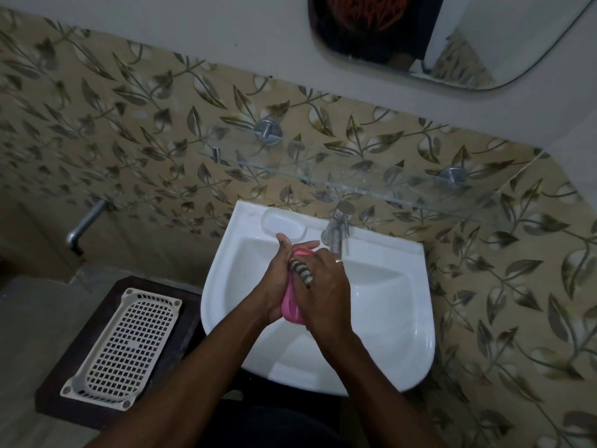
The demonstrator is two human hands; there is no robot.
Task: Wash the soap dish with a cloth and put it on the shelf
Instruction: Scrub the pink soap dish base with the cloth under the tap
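Head view: pink plastic soap dish (292, 307) held over white ceramic basin (403, 305), just near of chrome tap (336, 229). Dish clasped from left by left hand (279, 282); right hand (326, 292) grips striped grey cloth (300, 270), pressing it on dish. Clear glass shelf (355, 185) on far wall, w/ 2 metal brackets (267, 130).

The pink oval plastic soap dish (292, 310) shows only as a narrow strip and a top rim between the left grip (279, 282) and right grip (324, 294). The black-and-tan striped cloth (299, 270) disappears under the right fingers. The top edge cuts off the rounded wall mirror (484, 43), the bottom edge cuts off both forearms, and whether water runs from the chrome tap (336, 227) cannot be told.
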